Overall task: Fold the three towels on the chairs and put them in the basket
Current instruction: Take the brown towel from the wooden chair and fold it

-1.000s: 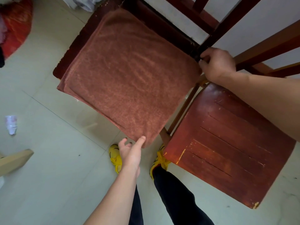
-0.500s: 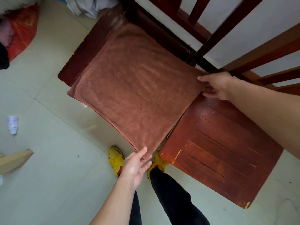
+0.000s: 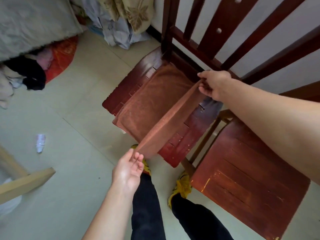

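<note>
A brown towel (image 3: 152,108) lies on the seat of a dark red wooden chair (image 3: 138,80). Its right edge is lifted off the seat and stands up as a taut flap. My left hand (image 3: 129,168) pinches the near corner of that edge between thumb and fingers, below the seat's front edge. My right hand (image 3: 213,85) grips the far corner, close to the chair's backrest. No basket is in view.
A second red wooden chair (image 3: 245,184) with a bare seat stands to the right, under my right forearm. My legs and yellow shoes (image 3: 180,189) are below. Clothes and bedding (image 3: 121,19) lie on the tiled floor at the back, a crumpled paper (image 3: 40,142) and a wooden board (image 3: 26,182) at left.
The towel lay flat over the seat before. Both hands have taken hold of its right edge and raised it, and the view has shifted so more floor shows.
</note>
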The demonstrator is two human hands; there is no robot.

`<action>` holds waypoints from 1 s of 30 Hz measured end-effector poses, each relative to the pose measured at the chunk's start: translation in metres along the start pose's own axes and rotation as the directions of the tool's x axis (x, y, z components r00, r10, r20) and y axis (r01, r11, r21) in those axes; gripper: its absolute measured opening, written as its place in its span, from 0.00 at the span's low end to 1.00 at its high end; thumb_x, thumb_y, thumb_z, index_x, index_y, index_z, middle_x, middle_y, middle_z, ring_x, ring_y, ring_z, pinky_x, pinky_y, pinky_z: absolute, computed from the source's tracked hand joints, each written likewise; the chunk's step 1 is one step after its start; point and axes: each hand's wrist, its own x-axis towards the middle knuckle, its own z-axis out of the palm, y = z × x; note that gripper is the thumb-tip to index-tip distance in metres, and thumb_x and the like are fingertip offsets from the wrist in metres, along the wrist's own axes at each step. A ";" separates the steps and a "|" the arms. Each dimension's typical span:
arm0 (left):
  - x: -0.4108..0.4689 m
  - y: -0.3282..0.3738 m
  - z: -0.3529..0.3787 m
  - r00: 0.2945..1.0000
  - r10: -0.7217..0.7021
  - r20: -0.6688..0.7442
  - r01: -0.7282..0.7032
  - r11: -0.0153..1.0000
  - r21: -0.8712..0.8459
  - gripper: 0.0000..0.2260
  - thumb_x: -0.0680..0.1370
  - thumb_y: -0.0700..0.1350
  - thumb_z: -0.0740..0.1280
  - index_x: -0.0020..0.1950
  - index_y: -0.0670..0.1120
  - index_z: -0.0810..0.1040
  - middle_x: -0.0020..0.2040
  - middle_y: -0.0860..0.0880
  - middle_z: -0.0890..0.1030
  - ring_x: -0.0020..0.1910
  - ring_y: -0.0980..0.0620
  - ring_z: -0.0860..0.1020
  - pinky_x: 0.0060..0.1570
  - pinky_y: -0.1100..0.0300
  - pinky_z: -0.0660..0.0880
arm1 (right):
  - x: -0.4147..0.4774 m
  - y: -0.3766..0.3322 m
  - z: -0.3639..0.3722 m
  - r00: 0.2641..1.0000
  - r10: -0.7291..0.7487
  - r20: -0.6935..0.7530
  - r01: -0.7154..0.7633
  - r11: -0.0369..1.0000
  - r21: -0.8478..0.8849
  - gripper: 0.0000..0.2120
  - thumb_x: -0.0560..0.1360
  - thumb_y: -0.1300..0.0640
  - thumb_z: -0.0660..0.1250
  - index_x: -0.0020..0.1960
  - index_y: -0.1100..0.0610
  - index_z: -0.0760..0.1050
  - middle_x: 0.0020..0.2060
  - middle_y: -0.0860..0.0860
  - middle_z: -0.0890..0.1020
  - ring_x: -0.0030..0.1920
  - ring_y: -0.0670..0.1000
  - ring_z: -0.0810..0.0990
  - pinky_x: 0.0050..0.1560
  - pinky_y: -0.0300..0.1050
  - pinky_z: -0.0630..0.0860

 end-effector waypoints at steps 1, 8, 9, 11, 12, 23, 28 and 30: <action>0.007 0.016 0.003 1.000 -0.014 -0.002 0.014 1.000 -0.020 0.05 0.79 0.40 0.64 0.43 0.43 0.74 0.30 0.50 0.78 0.33 0.54 0.77 0.32 0.64 0.70 | 0.004 -0.006 0.017 1.000 0.005 0.004 -0.005 1.000 0.005 0.09 0.74 0.61 0.72 0.51 0.58 0.74 0.32 0.51 0.75 0.20 0.44 0.73 0.22 0.36 0.74; 0.078 0.102 0.020 0.994 -0.105 -0.041 0.101 0.991 -0.092 0.08 0.81 0.40 0.60 0.58 0.41 0.74 0.42 0.47 0.81 0.39 0.52 0.81 0.31 0.63 0.74 | 0.044 -0.028 0.119 0.997 0.058 0.043 -0.057 0.998 -0.029 0.09 0.78 0.59 0.66 0.42 0.57 0.68 0.37 0.52 0.71 0.20 0.44 0.72 0.19 0.35 0.72; 0.085 0.110 0.022 0.992 -0.119 -0.051 0.113 0.989 -0.095 0.09 0.81 0.40 0.60 0.60 0.41 0.74 0.43 0.46 0.81 0.40 0.51 0.82 0.31 0.63 0.76 | 0.050 -0.028 0.128 0.997 0.070 0.037 -0.070 0.997 -0.023 0.09 0.78 0.59 0.66 0.42 0.57 0.68 0.37 0.52 0.72 0.21 0.45 0.73 0.19 0.35 0.72; 0.101 0.125 0.026 0.988 -0.122 -0.100 0.118 0.992 -0.047 0.12 0.81 0.40 0.59 0.64 0.39 0.72 0.48 0.43 0.81 0.46 0.47 0.82 0.38 0.60 0.78 | 0.062 -0.027 0.147 0.996 0.084 0.016 -0.083 0.996 -0.014 0.08 0.78 0.58 0.68 0.42 0.56 0.70 0.38 0.53 0.75 0.28 0.47 0.76 0.20 0.36 0.73; 0.106 0.129 0.028 0.986 -0.081 -0.146 0.082 0.997 -0.002 0.13 0.81 0.40 0.59 0.65 0.39 0.72 0.51 0.41 0.80 0.49 0.46 0.81 0.44 0.58 0.79 | 0.065 -0.025 0.152 0.996 0.091 0.001 -0.091 0.996 -0.014 0.08 0.77 0.57 0.69 0.42 0.55 0.71 0.40 0.53 0.76 0.30 0.48 0.76 0.20 0.36 0.74; 0.132 0.140 0.085 0.818 0.167 0.551 -0.572 0.135 0.809 0.03 0.75 0.42 0.69 0.42 0.50 0.79 0.34 0.52 0.80 0.39 0.49 0.80 0.46 0.59 0.76 | 0.063 0.010 0.162 0.976 0.178 0.127 -0.182 0.983 0.018 0.05 0.80 0.55 0.62 0.51 0.54 0.77 0.46 0.51 0.84 0.42 0.49 0.85 0.43 0.44 0.78; 0.147 0.146 0.077 0.813 0.295 0.503 -0.520 -0.023 0.854 0.05 0.72 0.47 0.72 0.40 0.51 0.76 0.33 0.53 0.80 0.40 0.49 0.80 0.42 0.57 0.76 | 0.093 -0.015 0.127 0.995 0.096 -0.033 -0.082 0.950 0.302 0.08 0.80 0.56 0.62 0.57 0.53 0.76 0.51 0.51 0.84 0.46 0.48 0.86 0.42 0.44 0.79; 0.146 0.147 0.066 0.787 0.408 0.463 -0.457 -0.118 0.881 0.07 0.72 0.49 0.73 0.41 0.51 0.75 0.36 0.52 0.80 0.42 0.47 0.79 0.40 0.57 0.75 | 0.087 -0.017 0.120 0.995 0.057 -0.087 -0.029 0.954 0.297 0.05 0.79 0.56 0.64 0.53 0.52 0.76 0.52 0.50 0.83 0.47 0.47 0.84 0.44 0.44 0.79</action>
